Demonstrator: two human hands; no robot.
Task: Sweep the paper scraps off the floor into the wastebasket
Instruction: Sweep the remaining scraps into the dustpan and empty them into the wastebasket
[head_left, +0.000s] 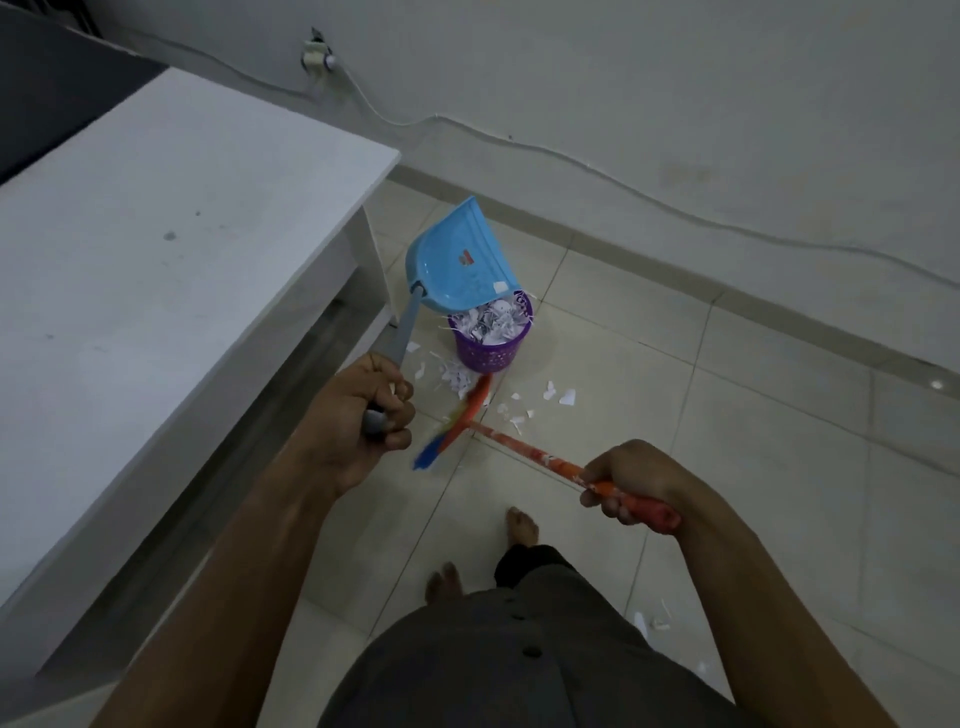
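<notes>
The left hand (374, 410) grips the dustpan (457, 260) over the full wastebasket (488, 353), the right hand (634, 483) grips the broom (519, 447); some scraps (566, 397) lie on the floor (727, 415).

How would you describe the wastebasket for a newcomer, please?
Start at the white table on the left. On the floor tiles beside its leg stands the wastebasket, under the tilted blue dustpan. It alone is purple, perforated and heaped with paper scraps.
</notes>
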